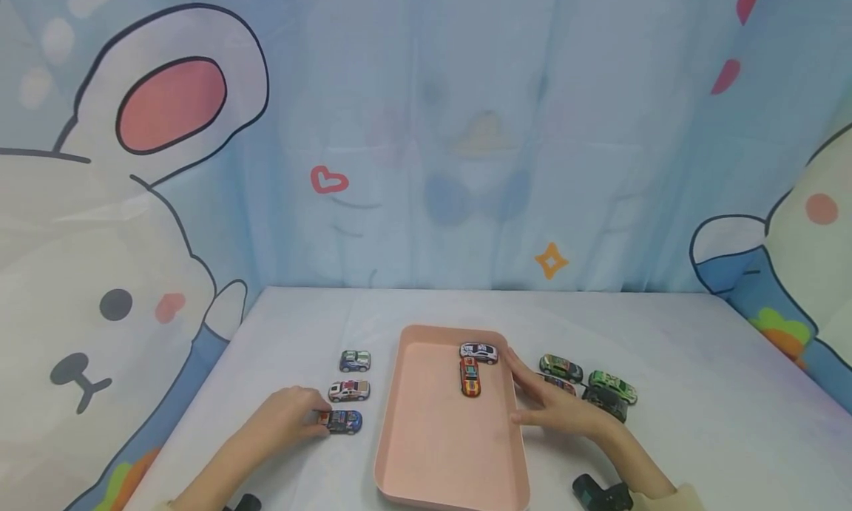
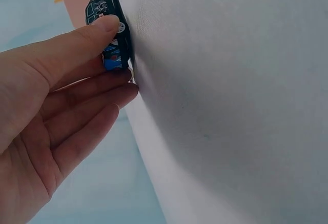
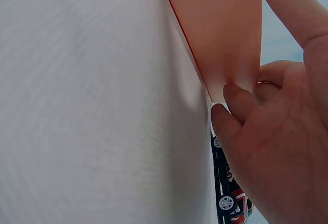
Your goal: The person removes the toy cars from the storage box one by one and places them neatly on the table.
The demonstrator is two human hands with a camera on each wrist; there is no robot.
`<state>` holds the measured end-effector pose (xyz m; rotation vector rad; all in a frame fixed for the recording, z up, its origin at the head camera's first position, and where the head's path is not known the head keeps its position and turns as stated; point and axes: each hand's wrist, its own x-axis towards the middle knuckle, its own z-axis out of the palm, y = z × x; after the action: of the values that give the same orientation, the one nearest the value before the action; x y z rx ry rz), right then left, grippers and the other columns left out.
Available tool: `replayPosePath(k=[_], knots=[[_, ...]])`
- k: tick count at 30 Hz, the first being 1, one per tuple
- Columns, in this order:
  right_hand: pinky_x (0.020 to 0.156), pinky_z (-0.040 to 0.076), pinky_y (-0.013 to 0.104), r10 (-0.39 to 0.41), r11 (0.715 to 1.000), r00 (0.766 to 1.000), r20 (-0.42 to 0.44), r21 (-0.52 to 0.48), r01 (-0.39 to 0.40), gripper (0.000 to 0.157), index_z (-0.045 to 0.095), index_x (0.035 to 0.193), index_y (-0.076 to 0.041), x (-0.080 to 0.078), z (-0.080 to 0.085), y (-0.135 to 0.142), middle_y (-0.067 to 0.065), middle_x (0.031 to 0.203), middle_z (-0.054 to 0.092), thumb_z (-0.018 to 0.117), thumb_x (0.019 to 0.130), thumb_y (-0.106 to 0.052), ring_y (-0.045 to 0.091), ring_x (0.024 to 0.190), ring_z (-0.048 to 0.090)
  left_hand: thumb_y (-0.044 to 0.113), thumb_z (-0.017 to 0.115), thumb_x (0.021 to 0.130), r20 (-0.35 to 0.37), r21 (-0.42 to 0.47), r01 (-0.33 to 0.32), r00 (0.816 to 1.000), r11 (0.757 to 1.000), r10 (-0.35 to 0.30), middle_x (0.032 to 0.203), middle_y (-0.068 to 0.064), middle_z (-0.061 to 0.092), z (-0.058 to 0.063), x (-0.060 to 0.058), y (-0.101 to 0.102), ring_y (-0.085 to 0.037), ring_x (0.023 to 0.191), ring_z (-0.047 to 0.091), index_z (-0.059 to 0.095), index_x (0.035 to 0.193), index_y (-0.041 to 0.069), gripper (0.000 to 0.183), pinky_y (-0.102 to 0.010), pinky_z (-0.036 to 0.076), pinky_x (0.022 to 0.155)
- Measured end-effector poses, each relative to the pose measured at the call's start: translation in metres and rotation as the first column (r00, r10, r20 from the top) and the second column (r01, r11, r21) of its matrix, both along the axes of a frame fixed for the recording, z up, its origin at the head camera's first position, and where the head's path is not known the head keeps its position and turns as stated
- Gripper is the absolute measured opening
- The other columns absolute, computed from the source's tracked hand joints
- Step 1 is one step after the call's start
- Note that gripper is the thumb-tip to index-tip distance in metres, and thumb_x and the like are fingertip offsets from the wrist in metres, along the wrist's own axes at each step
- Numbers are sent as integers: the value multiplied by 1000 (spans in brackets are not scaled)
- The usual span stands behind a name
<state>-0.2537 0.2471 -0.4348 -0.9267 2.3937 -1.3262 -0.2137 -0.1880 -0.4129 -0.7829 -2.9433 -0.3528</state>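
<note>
My left hand (image 1: pixel 288 416) pinches a dark blue toy car (image 1: pixel 345 421) between thumb and fingers, low at the table left of the tray. The same car (image 2: pixel 97 6) shows wheels and printed sides in the left wrist view. My right hand (image 1: pixel 562 407) lies along the right side of a pink tray (image 1: pixel 452 452), fingers extended and touching its outer wall (image 3: pixel 225 29). Inside the tray, a white toy car (image 1: pixel 478 353) sits crosswise at the far right, and a red and yellow toy car (image 1: pixel 470 378) stands lengthwise just in front of it.
Left of the tray, a white and red toy car (image 1: pixel 349 390) and a green and blue one (image 1: pixel 355 361) line up behind the held car. Several more, including a bright green car (image 1: pixel 612 386), cluster right of my right hand. A printed curtain (image 1: pixel 399 237) hangs behind the table.
</note>
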Motion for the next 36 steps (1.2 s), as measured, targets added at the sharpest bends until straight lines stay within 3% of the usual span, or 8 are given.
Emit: replayPosePath(k=[6, 10, 16, 23, 25, 31, 33, 36], knots=[[98, 15, 8, -1, 1000, 1000, -3, 0, 1, 90, 1, 150, -5, 0, -1, 0, 19, 153, -12, 67, 88, -14, 39, 137, -3, 24, 81, 69, -23, -4, 30, 999, 1000, -30, 82, 0, 67, 1, -1, 3, -16, 78, 63, 71, 88, 9, 26, -34, 53, 72], [98, 14, 8, 11, 1000, 1000, 0, -9, -11, 90, 1, 150, -5, 0, -1, 1, 19, 152, -12, 66, 88, -14, 40, 136, -4, 27, 80, 71, -9, -13, 12, 1000, 1000, -12, 80, 0, 66, 5, -1, 6, -14, 75, 62, 71, 88, 8, 27, -32, 53, 70], [98, 15, 8, 9, 1000, 1000, -4, -3, -9, 90, 1, 150, -5, 0, -1, 1, 19, 152, -12, 66, 88, -14, 40, 136, -3, 30, 75, 79, -77, 39, 24, 997, 999, -21, 89, -7, 69, 27, -7, 19, -20, 83, 65, 71, 94, 4, 30, -35, 54, 73], [98, 14, 8, -9, 1000, 1000, -6, 16, 9, 91, 2, 150, -4, 0, 1, 0, 20, 152, -11, 67, 88, -16, 41, 136, -2, 31, 69, 86, -212, 104, 102, 974, 989, -78, 115, -13, 63, 58, -20, 65, -26, 106, 60, 64, 116, 1, 43, -38, 49, 87], [98, 14, 8, -10, 1000, 1000, -4, 14, 10, 91, 2, 150, -4, 1, 2, -1, 20, 152, -11, 67, 88, -15, 41, 136, -2, 35, 65, 88, -193, 109, 116, 977, 987, -93, 121, -15, 60, 63, -24, 81, -28, 110, 56, 60, 122, 0, 48, -39, 47, 91], [98, 15, 9, -19, 1000, 1000, -6, 15, 19, 90, 3, 150, -5, 1, 2, -1, 19, 153, -10, 67, 88, -16, 40, 137, -1, 43, 59, 91, -20, 113, 97, 995, 989, -95, 119, -9, 61, 65, -44, 132, -24, 107, 58, 58, 125, 6, 51, -37, 48, 90], [99, 16, 10, -21, 1000, 1000, -11, 18, 21, 90, 3, 150, -5, 1, 2, -1, 19, 153, -10, 67, 88, -16, 40, 137, 0, 43, 61, 89, 3, 91, 104, 995, 990, -104, 107, -4, 66, 62, -50, 148, -19, 99, 61, 62, 121, 9, 47, -34, 48, 87], [99, 16, 10, -15, 1000, 1000, -14, 14, 15, 90, 3, 150, -5, 2, 1, -1, 20, 153, -9, 67, 88, -15, 40, 137, 1, 47, 62, 87, 30, 31, 86, 996, 996, -87, 73, 4, 64, 54, -57, 170, -10, 72, 59, 71, 96, 13, 36, -26, 49, 69]])
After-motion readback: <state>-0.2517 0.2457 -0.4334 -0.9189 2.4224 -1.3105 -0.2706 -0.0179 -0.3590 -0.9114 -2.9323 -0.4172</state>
